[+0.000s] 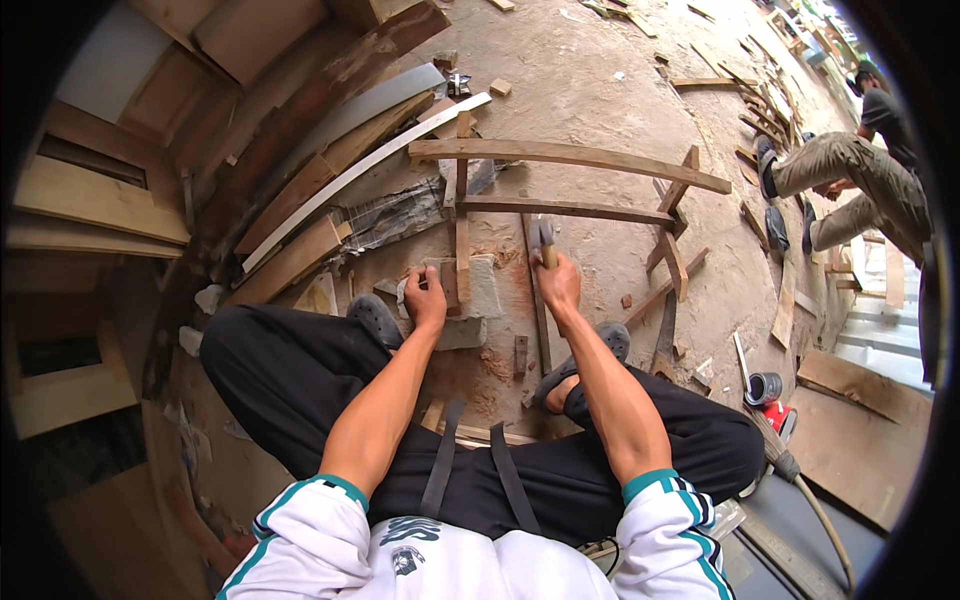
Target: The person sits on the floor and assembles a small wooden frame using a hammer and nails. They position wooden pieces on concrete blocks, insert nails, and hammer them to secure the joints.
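My right hand grips a hammer by its wooden handle, the metal head pointing away from me. To its left my left hand is closed, fingers pinched together; what they hold, if anything, is too small to make out. It is beside the near end of an upright piece of a wooden frame. That frame lies on the ground ahead, made of two long strips joined by shorter crosspieces. Its left crosspiece rests over a pale stone block between my feet.
Planks and a white strip are stacked at left. Wood scraps litter the far right, where another person sits. An open can stands near my right knee, by a hose.
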`<state>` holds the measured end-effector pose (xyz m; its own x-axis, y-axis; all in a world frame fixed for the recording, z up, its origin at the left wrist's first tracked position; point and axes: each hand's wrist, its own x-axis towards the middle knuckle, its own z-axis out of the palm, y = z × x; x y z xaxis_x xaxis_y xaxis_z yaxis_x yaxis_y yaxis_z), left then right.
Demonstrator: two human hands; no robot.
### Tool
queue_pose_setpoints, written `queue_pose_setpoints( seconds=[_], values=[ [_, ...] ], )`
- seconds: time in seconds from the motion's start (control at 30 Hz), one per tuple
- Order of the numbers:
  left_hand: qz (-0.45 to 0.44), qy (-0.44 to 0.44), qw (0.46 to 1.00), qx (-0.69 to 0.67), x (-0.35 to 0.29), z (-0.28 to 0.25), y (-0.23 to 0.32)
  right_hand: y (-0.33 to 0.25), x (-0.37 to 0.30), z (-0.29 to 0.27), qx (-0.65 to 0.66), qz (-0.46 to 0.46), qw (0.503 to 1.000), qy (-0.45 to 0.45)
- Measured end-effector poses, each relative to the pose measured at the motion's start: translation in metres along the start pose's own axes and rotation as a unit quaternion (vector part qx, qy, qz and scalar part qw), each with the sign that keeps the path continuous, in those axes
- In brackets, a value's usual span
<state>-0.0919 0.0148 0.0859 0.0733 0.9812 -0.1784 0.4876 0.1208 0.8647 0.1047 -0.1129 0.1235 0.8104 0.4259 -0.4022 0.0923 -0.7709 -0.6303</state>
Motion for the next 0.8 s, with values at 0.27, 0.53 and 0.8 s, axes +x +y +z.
queue_pose_setpoints(
  seconds=[0.27,0.53,0.8],
  values=[
    [0.042,-0.105,0.993,0.014,-0.034,-0.028,-0.007,0.114,-0.014,0.009,-0.154,0.105,0.982,0.026],
    [0.167,-0.222,0.952,0.127,-0.048,-0.035,-0.009,0.148,0.012,-0.015,-0.236,0.112,0.965,-0.001],
    [0.229,-0.167,0.937,0.203,-0.063,-0.020,-0.028,0.114,0.015,0.007,-0.262,0.053,0.957,0.117]
  ],
)
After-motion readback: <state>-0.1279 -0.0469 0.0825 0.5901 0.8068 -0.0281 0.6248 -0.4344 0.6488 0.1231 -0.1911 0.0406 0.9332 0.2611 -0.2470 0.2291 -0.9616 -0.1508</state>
